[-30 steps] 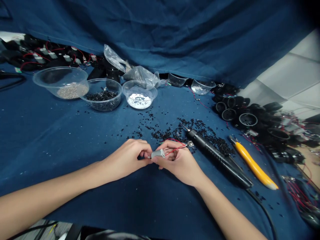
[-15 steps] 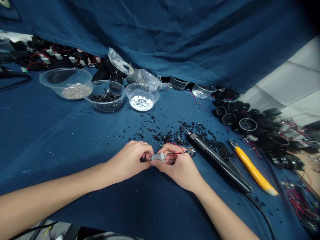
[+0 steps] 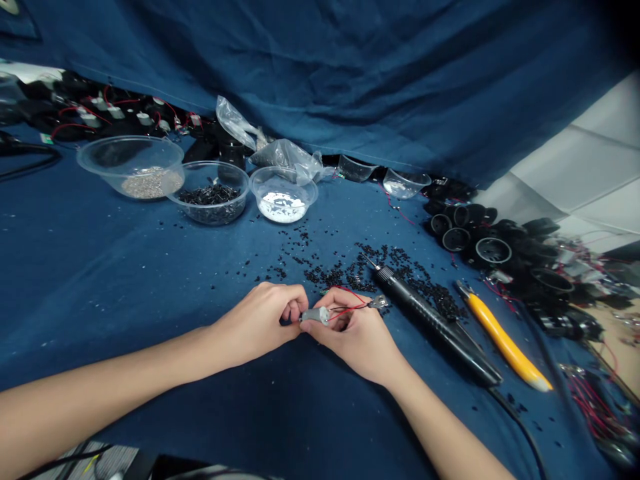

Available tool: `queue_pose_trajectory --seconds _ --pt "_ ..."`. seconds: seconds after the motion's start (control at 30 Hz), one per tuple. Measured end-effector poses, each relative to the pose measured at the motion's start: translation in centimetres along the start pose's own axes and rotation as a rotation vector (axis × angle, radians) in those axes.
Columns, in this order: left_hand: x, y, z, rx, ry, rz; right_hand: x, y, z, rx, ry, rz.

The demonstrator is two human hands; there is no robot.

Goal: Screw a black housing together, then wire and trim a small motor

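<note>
Near the middle of the blue cloth, my right hand (image 3: 357, 333) is closed on a small grey motor (image 3: 316, 315) with red and black wires. The wires run over my right fingers to a small metal piece (image 3: 379, 302). My left hand (image 3: 270, 317) is closed at the motor's left end, its fingertips pinched together; whatever they grip is too small or hidden to name. To the right of my right hand lies a black electric screwdriver (image 3: 435, 323), its tip among many small black pieces (image 3: 333, 275).
Three clear bowls hold silvery bits (image 3: 147, 182), black parts (image 3: 210, 195) and white parts (image 3: 281, 207). Yellow-handled pliers (image 3: 507, 340) lie right of the screwdriver. Black round housings (image 3: 493, 249) and wired parts crowd the right edge; more motors (image 3: 115, 112) sit at the back left.
The camera view has shifted very slightly. Both hands remain together at the motor, with the left fingers slightly changed in pose.
</note>
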State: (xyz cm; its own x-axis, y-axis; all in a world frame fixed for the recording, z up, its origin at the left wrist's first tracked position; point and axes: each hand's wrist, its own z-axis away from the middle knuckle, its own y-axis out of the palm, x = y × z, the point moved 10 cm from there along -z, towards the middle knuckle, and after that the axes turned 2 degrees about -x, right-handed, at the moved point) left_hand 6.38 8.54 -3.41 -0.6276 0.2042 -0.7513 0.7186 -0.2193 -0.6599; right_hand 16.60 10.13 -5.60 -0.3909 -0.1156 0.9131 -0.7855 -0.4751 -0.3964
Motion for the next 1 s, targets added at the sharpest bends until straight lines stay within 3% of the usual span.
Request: queue_pose_trajectory --seconds 0.2,0.4,0.7,1.0 --pt "0.2 0.2 0.0 0.004 0.019 -0.013 0.2 -0.2 -0.1 -0.005 0.003 0.015" --pt "0.0 0.5 -0.1 0.029 0.075 -0.065 -1.2 -0.4 -0.4 0.037 0.147 -0.084" --pt "-0.5 1.5 1.0 0.056 0.174 -0.241 -1.5 -1.4 -0.7 -0.001 0.165 -0.228" --pt "-0.8 0.6 0.6 0.057 0.104 -0.074 -0.6 -4.3 -0.7 -0.182 0.072 -0.324"
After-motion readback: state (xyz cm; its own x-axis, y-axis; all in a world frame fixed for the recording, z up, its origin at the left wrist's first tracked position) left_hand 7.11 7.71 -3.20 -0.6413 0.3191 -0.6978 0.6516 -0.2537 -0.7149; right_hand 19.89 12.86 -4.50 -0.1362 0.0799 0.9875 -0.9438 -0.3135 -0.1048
